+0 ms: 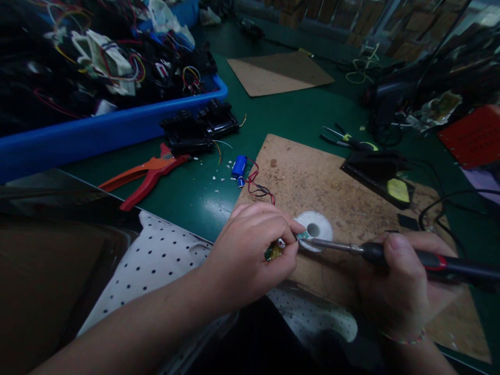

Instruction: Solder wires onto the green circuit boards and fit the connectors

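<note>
Your left hand [258, 245] closes its thumb and index fingertips in a tight pinch on a small green circuit board [303, 235], which projects just past the fingertips above the white reel [324, 224]. A yellow part [275, 252] shows within the curl of the same hand. Your right hand [410, 271] wraps firmly around the handle of the soldering iron [375, 252], with the tip at the board's edge.

Status: board and iron are in position, and the work appears to be at the soldering stage. No finished joint is visible; completion of the joint is judged outstanding.

Beyond the hands, a blue cylinder [239, 166] lies at the edge of the brown work board [297, 166]. Its red and black leads [258, 190] run toward your left hand and pass from sight; you cannot confirm their connection. Red-handled cutters [150, 177] and black housings [187, 133] lie farther left.

Not verifiable: exact tip contact is too small to resolve, your fingers cover most of the circuit board, and the iron's rear end is cut off.
</note>
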Available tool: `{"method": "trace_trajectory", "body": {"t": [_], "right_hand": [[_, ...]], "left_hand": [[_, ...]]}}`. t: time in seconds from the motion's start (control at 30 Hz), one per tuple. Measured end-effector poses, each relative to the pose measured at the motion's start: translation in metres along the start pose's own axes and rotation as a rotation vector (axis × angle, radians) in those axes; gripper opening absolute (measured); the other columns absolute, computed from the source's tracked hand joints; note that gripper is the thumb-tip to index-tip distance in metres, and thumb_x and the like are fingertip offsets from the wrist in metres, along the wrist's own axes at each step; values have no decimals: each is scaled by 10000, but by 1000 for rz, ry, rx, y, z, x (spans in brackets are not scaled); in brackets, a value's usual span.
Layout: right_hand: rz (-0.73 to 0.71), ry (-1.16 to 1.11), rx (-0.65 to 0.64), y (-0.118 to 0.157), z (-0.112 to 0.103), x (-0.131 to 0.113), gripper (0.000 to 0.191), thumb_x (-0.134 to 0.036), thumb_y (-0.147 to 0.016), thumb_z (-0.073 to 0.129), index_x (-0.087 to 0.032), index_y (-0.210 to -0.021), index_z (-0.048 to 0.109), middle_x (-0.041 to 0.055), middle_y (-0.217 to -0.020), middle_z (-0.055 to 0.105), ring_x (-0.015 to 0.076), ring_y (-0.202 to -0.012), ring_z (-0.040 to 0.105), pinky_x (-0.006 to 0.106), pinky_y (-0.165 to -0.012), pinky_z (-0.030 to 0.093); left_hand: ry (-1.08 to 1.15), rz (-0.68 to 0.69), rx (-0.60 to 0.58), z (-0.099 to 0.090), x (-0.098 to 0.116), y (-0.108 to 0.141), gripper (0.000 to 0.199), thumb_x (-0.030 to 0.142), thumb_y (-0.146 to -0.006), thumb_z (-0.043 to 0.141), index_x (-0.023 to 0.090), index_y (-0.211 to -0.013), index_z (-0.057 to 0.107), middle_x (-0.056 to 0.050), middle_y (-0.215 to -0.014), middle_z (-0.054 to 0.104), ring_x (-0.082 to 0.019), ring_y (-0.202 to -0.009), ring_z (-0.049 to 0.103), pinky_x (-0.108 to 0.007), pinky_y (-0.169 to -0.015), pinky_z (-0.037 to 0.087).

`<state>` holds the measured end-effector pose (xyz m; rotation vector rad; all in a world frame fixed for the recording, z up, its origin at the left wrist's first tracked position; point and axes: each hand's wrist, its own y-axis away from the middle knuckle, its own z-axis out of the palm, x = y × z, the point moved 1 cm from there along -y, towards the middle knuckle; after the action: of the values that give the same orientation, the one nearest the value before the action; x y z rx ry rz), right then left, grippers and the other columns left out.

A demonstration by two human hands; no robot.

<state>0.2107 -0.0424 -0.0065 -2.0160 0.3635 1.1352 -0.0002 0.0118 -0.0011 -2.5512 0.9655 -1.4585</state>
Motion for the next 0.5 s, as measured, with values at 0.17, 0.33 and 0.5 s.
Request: {"method": "trace_trajectory", "body": {"t": [0.17,0.33,0.5], "right_hand": [[-6,2,24,0,0,0,257,-321,-757,716,-177,-583,592,-26,-513,548,108,-466,493,256,-455,360],[17,-35,42,1,1,1,247,-326,-770,721,-190,-602,602,-32,-530,558,106,-469,487,256,-463,365],[15,-50,59,1,2,1,244,-358,-777,706,-197,-616,616,-40,-525,557,111,-457,486,263,-454,363]], "left_hand": [[-4,-7,-2,0,0,1,132,101,-801,688,218,-785,632,53,-1011,773,-163,-1021,662,-373,-939,433],[5,-3,-4,0,0,0,123,109,-807,686,217,-785,634,61,-1013,771,-155,-1023,663,-368,-943,433],[-5,-1,5,0,0,-1,128,99,-806,681,214,-781,629,52,-1007,772,-161,-1019,664,-371,-941,434]]}}
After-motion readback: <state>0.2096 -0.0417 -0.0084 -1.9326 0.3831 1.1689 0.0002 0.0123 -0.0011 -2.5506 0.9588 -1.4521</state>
